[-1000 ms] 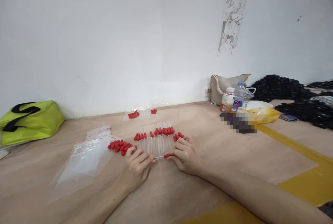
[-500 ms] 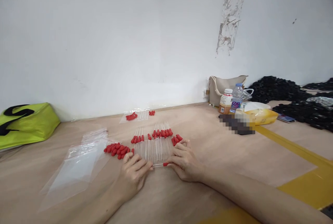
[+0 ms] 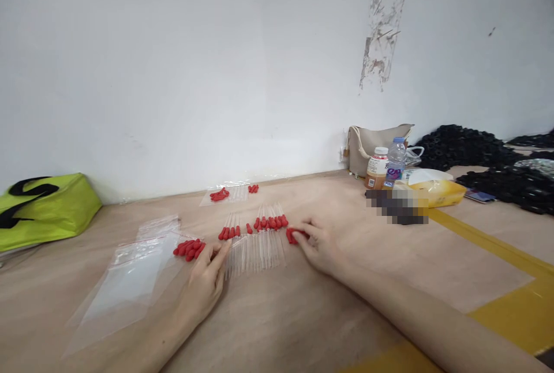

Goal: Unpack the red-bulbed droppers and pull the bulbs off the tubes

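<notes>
A row of clear dropper tubes (image 3: pixel 257 252) lies side by side on the brown paper surface. My left hand (image 3: pixel 208 272) rests at the row's left end, fingertips pinched against the nearest tubes; what they hold is hidden. My right hand (image 3: pixel 320 246) is right of the row, its thumb and fingers closed on a red rubber bulb (image 3: pixel 291 237) from a small group there. Behind the row lie several droppers fitted with red bulbs (image 3: pixel 272 222), tips pointing away. A pile of loose red bulbs (image 3: pixel 188 249) sits just left of my left hand.
Clear zip bags (image 3: pixel 130 269) lie at left, near a lime-green bag (image 3: pixel 73 205). A bag of bulbs and tubes (image 3: pixel 236 193) is by the wall. At right stand a drink bottle (image 3: pixel 376 172), a water bottle (image 3: pixel 395 165), yellow tissues (image 3: pixel 441 193) and black piles (image 3: pixel 463 150).
My hands have moved apart from the tube and red bulb they held together in front of the row. The left went back and left, the right back to the bulbs.
</notes>
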A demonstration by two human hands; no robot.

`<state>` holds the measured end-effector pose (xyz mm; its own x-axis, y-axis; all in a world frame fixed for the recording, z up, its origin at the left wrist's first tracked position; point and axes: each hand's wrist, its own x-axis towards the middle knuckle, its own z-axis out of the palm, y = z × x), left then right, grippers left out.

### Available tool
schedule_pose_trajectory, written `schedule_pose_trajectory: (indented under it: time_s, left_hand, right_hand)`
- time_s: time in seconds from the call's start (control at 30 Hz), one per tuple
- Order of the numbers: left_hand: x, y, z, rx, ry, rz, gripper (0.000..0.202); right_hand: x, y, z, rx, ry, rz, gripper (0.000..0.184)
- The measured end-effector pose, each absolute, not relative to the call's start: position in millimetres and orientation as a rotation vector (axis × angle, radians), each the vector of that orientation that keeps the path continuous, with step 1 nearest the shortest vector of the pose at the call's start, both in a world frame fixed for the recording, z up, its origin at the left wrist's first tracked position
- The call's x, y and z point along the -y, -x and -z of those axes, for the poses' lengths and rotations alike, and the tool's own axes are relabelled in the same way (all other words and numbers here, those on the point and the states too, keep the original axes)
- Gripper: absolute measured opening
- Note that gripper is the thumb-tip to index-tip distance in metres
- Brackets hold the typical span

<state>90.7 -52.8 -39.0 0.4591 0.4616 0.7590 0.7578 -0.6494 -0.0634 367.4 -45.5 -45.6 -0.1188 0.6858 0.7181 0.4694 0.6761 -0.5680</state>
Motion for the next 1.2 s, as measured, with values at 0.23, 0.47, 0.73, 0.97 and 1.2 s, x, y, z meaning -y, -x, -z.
schedule_pose_trajectory:
  time_s: [0.23, 0.47, 0.73, 0.97, 1.2]
  left_hand:
    - [36.4, -83.2, 46.6, 1.027, 2.221, 1.015, 0.019]
    - [41.3, -92.5, 42.7, 0.929, 2.355, 0.959, 0.018]
    - [51.0, -97.7, 40.0, 0.954, 2.546, 0.983, 0.019]
    - [57.3, -91.5, 32.5, 1.065, 2.577, 0.973, 0.02]
    - [57.4, -85.4, 33.3, 1.103, 2.6, 0.92, 0.02]
  right_hand:
    - [12.8, -395.0, 46.6, 1.444, 1.237, -0.34, 0.028]
    - [9.1, -385.2, 51.8, 1.549, 1.264, -0.434, 0.025]
    - [7.6, -378.8, 50.2, 1.634, 1.363, -0.284, 0.025]
    - [-4.3, -395.6, 69.5, 1.422, 1.38, -0.522, 0.036]
    - [-6.4, -400.0, 78.3, 1.419, 1.359, -0.609, 0.03]
